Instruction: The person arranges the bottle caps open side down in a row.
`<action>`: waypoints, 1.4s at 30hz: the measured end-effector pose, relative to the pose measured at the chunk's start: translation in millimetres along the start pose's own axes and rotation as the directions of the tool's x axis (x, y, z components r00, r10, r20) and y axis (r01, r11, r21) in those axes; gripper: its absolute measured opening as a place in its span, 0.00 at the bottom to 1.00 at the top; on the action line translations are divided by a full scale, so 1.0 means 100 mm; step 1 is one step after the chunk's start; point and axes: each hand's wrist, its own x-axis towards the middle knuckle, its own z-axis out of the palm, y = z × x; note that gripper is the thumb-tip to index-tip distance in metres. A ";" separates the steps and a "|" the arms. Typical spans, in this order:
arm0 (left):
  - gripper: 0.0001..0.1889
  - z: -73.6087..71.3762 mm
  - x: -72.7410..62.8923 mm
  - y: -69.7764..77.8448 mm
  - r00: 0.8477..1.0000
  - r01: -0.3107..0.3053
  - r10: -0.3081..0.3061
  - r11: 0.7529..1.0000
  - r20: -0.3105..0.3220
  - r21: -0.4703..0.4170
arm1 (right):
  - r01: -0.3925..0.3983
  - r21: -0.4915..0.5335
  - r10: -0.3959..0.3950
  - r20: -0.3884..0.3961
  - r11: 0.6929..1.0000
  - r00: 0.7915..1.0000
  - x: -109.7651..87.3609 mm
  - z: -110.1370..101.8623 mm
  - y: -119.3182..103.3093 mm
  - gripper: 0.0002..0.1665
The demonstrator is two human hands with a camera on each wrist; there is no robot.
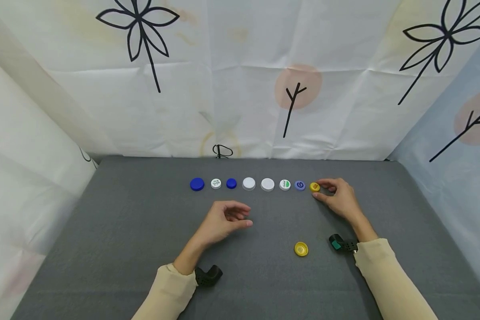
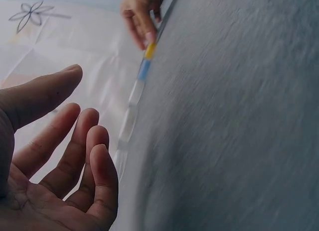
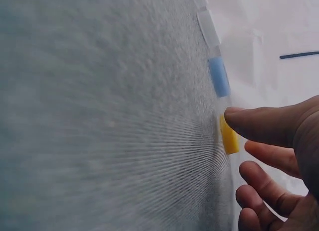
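A small yellow bottle cap [image 1: 314, 186] lies at the right end of a row of caps on the grey table. My right hand [image 1: 340, 198] has its thumb and forefinger at the rim of this cap, pinching it lightly; the other fingers are loosely bent. In the right wrist view the thumb tip overlaps the yellow cap [image 3: 230, 135]. My left hand [image 1: 224, 221] hovers in front of the row's middle, fingers relaxed and holding nothing. Nearer the front lies a second yellow cap [image 1: 301, 249], hollow side up.
Leftward from the yellow cap run a light-blue cap [image 1: 300, 185], a white cap with green print [image 1: 285, 185], white caps [image 1: 267, 185], a small blue cap [image 1: 231, 183], a small printed white cap [image 1: 216, 183] and a larger blue cap [image 1: 197, 184]. A patterned cloth [image 1: 240, 111] hangs behind.
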 end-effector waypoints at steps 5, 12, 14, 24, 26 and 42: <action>0.16 0.19 0.01 0.02 0.998 -0.008 0.008 1.000 0.066 0.004 | 0.079 0.019 -0.079 -0.010 0.997 0.997 -0.18 -0.03 -0.06 0.22; 0.15 0.45 0.03 0.06 0.991 -0.033 0.023 0.997 0.129 0.075 | 0.204 0.197 -0.237 0.166 0.959 0.957 -0.48 -0.01 -0.14 0.15; 0.15 0.53 0.03 0.06 0.990 -0.031 0.017 0.995 0.139 0.100 | 0.215 0.230 -0.265 0.217 0.949 0.940 -0.57 0.00 -0.15 0.15; 0.14 0.89 0.03 0.09 0.984 0.017 -0.055 0.976 0.168 0.219 | 0.279 0.288 -0.367 0.325 0.916 0.872 -0.82 0.04 -0.16 0.23; 0.14 0.94 0.03 0.09 0.985 -0.001 -0.045 0.964 0.165 0.267 | 0.277 0.296 -0.372 0.343 0.914 0.863 -0.84 0.03 -0.16 0.25; 0.10 1.08 0.04 0.12 0.992 -0.079 0.013 0.850 0.129 0.520 | 0.341 0.227 -0.401 0.329 0.912 0.855 -0.89 0.11 -0.24 0.18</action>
